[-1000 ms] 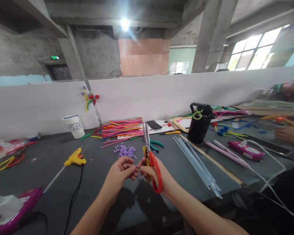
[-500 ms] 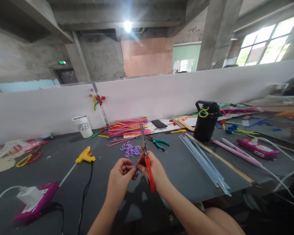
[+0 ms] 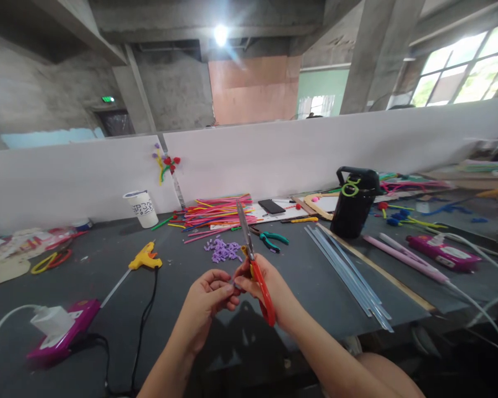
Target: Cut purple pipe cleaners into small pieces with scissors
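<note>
Red-handled scissors (image 3: pixel 266 301) are held in my right hand (image 3: pixel 280 287), their blades closed and pointing up and away over the table. The thumb and fingertips of that hand also meet my left hand (image 3: pixel 209 298) at a small purplish piece (image 3: pixel 233 282). My left fingers are curled and pinch this piece; most of it is hidden between the fingertips. Just beyond both hands lies a loose pile of short purple pieces (image 3: pixel 222 250), cut like bits of pipe cleaner. Teal-handled pliers (image 3: pixel 274 239) rest to the right of the pile, behind the scissors.
Bundled pipe cleaners (image 3: pixel 216 213) lie before the white partition (image 3: pixel 249 166). Leftward are a yellow glue gun (image 3: pixel 145 257), a white cup (image 3: pixel 141 209) and a magenta power strip (image 3: pixel 66 331). Clear glue sticks (image 3: pixel 348 276), a black bottle (image 3: pixel 354 204) and a pink straightener (image 3: pixel 402 257) lie right.
The scissors' handle has swung slightly right with my right hand. My fingertips still meet, and more of the small piece shows between them. The view has shifted slightly.
</note>
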A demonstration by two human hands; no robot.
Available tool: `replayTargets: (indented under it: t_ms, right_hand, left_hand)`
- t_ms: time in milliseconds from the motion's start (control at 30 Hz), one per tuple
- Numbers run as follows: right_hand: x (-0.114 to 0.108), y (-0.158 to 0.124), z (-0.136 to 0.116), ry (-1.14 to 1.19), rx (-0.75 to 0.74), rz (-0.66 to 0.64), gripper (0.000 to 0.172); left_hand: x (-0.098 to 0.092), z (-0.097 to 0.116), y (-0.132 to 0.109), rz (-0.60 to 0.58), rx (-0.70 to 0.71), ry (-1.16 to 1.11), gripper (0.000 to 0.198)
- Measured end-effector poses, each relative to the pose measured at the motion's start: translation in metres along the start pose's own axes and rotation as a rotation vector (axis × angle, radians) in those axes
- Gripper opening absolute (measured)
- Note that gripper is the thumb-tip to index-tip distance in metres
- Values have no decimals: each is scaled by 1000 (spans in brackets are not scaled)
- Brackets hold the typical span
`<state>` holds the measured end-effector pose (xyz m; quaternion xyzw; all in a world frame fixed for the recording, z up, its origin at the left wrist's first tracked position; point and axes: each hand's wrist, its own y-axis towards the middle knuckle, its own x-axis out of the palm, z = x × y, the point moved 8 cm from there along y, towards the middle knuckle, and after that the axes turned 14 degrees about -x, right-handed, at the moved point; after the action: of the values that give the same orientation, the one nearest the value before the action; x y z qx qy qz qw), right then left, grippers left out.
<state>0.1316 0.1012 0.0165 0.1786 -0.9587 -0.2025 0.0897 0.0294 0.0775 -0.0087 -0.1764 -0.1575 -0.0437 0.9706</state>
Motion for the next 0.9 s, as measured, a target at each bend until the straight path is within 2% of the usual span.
replayTargets:
  t_ms: [100, 167, 267, 333, 467, 533, 667, 733, 833, 900]
  right_hand:
    - [-3, 0, -4, 11, -7, 21, 26]
    - [-8, 1, -6, -23, -6, 48, 27]
    - [-8, 2, -5, -44, 25, 45, 27]
    - [-6, 3, -3, -46, 25, 34, 26]
    - [-1, 5, 1, -55, -12, 35, 28]
    - [-2, 5, 1, -62, -20, 53, 29]
    - [-5, 6, -5, -50, -24, 33, 27]
    - [-4, 9, -7, -66, -5, -9, 25]
    - [-5, 18, -7, -124, -4, -53, 22]
    - [-5, 26, -7, -159, -24, -69, 21]
  left_hand:
    - [3, -4, 1, -22, -43, 1, 19]
    - [-4, -3, 1, 45, -53, 37, 19]
    - [-14, 1, -1, 144, -38, 115, 34]
    - [-10, 0, -1, 109, -62, 157, 35]
    - [3, -10, 0, -12, -126, 159, 25]
    - [2, -11, 1, -13, -132, 208, 22]
    - [-16, 0, 3, 170, -76, 434, 31]
    - [-22, 10, 4, 215, -30, 418, 29]
    - [-13, 19, 8, 105, -2, 306, 22]
    - [-4, 19, 13, -9, -56, 263, 22]
